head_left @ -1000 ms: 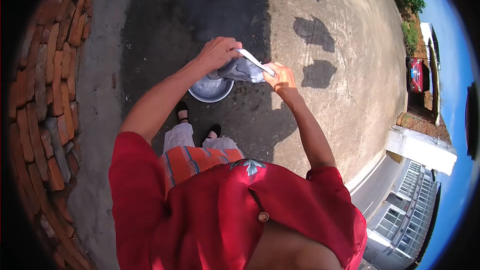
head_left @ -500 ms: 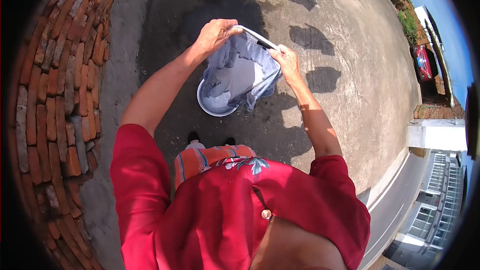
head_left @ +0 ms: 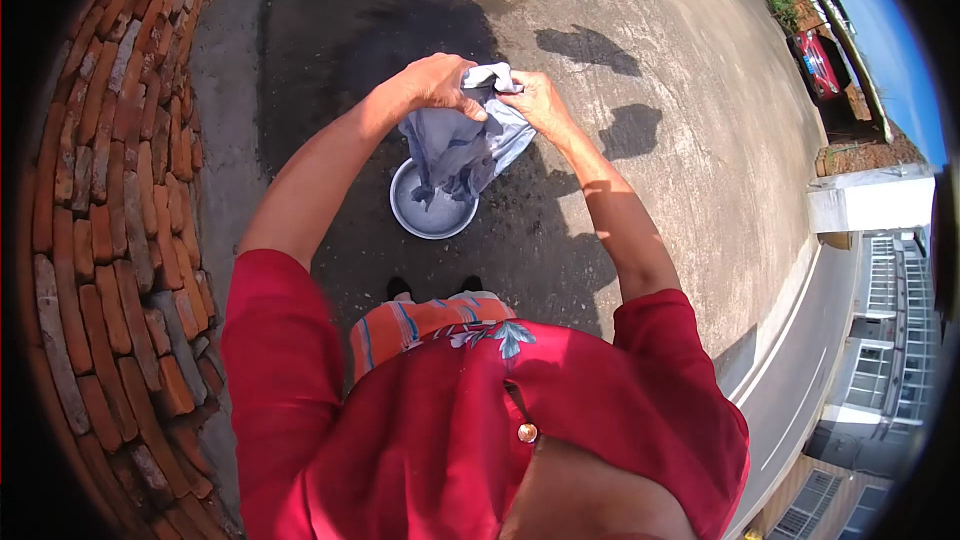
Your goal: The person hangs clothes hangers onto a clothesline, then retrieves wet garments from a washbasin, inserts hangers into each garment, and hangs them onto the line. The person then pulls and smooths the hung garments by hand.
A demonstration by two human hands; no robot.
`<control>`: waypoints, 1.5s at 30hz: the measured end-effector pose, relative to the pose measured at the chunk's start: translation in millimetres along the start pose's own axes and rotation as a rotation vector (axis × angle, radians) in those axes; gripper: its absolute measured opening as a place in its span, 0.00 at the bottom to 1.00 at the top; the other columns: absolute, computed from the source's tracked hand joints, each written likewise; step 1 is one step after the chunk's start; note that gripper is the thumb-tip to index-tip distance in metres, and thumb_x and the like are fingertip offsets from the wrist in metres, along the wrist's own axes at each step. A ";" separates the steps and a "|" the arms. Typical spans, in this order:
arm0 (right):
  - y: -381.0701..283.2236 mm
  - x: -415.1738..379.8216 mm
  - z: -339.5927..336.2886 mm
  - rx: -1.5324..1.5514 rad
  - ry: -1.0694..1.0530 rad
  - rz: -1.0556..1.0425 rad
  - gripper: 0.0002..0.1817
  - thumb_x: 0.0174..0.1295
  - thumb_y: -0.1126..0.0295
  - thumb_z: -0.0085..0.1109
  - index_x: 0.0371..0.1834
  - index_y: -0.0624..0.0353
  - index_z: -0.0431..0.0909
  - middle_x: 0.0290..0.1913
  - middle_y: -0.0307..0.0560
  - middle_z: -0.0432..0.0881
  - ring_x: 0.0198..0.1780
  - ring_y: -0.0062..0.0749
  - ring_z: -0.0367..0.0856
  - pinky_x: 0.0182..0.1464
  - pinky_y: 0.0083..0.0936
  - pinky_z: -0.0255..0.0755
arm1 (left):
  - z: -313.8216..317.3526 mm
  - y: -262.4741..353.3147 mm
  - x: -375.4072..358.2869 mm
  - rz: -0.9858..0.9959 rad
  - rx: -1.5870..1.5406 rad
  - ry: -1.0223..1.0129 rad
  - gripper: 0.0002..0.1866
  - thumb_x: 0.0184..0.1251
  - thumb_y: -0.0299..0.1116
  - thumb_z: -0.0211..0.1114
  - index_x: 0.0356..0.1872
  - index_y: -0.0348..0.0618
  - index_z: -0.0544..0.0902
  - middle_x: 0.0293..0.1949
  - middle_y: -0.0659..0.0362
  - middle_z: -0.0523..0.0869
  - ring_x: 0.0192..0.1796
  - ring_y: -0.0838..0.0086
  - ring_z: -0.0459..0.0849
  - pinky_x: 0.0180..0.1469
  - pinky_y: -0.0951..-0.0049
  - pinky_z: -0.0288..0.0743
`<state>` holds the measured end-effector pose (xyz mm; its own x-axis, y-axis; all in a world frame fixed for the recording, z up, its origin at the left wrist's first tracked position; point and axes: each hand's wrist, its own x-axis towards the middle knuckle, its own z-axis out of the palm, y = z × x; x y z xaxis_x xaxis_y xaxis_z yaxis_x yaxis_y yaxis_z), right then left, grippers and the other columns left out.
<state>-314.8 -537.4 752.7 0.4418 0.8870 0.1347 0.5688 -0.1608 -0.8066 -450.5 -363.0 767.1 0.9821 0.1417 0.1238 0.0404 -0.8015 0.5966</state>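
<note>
A blue-grey garment [head_left: 455, 140] hangs bunched from both my hands, its pale band folded together at the top. My left hand [head_left: 440, 83] grips the band's left end, the thumb lying down over the cloth. At the other end, the fingers of my right hand [head_left: 538, 105] pinch the band. Below the cloth, a round metal basin [head_left: 432, 230] rests on the concrete, with the garment's lower edge overlapping its rim in this view. Part of the basin's far side is hidden behind the fabric.
A stacked brick wall [head_left: 120, 240] runs along the left. Sunlit concrete [head_left: 700, 140] with dark shadows stretches to the right. Farther off are a red car [head_left: 820, 65], a white block [head_left: 870, 202] and a pale building [head_left: 890, 340]. My feet stand just behind the basin.
My hands have come closer together, and the stretched band is now folded and bunched. The garment has lifted and narrowed, showing more of the basin.
</note>
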 end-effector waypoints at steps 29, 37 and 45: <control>-19.3 12.5 -3.8 -0.085 0.670 0.141 0.10 0.47 0.80 0.56 0.33 0.61 0.83 0.30 0.51 0.85 0.36 0.38 0.84 0.38 0.29 0.74 | 54.6 -63.4 -1.5 -0.728 -1.253 -0.237 0.33 0.63 0.62 0.60 0.48 0.38 0.83 0.50 0.55 0.84 0.49 0.71 0.82 0.50 0.68 0.77; -80.9 18.5 8.7 -0.164 0.530 -0.231 0.06 0.50 0.80 0.57 0.30 0.63 0.82 0.28 0.47 0.81 0.33 0.36 0.82 0.35 0.26 0.71 | 141.9 -78.6 1.2 -0.507 -1.227 -0.805 0.14 0.64 0.43 0.64 0.40 0.43 0.84 0.39 0.59 0.87 0.40 0.71 0.86 0.44 0.64 0.80; -77.6 20.3 -4.1 -0.295 0.345 -0.350 0.04 0.53 0.75 0.58 0.31 0.60 0.82 0.29 0.47 0.79 0.33 0.40 0.82 0.35 0.28 0.72 | 140.3 -41.4 -10.7 -0.560 -1.717 -0.556 0.09 0.68 0.34 0.58 0.39 0.43 0.84 0.33 0.53 0.86 0.34 0.66 0.86 0.38 0.59 0.81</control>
<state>-347.1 -508.7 820.3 0.3647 0.7245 0.5849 0.8697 -0.0408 -0.4919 -436.9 -412.8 629.9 0.8764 -0.3147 -0.3646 0.4756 0.6843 0.5527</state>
